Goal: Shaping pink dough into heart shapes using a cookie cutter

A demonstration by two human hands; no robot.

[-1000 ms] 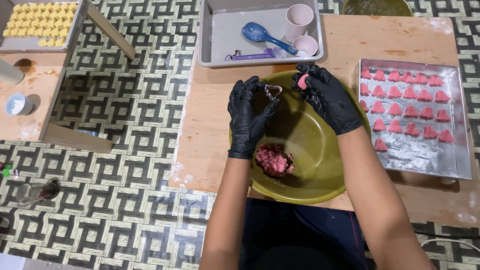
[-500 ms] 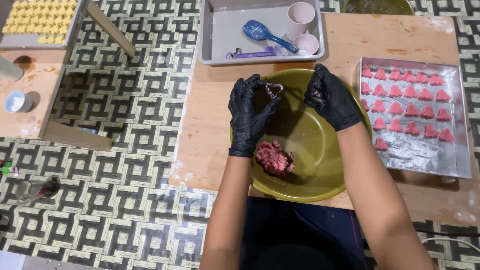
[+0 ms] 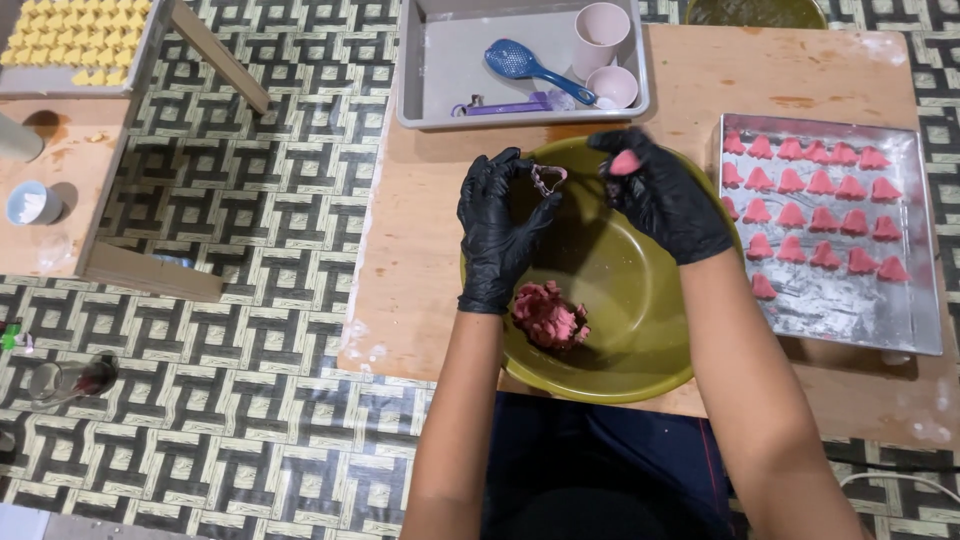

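Both my hands wear black gloves and hover over an olive-green bowl on a low wooden table. My left hand pinches a small metal cutter between thumb and fingers. My right hand holds a small pink shaped piece of dough at its fingertips. A lump of pink dough lies in the bowl's bottom, below my left wrist. To the right, a metal tray carries several rows of pink shaped pieces.
A grey tub behind the bowl holds a blue scoop, a purple tool and two pale pink cups. A tray of yellow pieces sits on a wooden stand at far left, above a patterned floor mat. A small white cup stands there.
My right hand has drawn away from the cutter toward the right, with a pink shaped piece now showing at its fingertips. My left hand stays put with the cutter.
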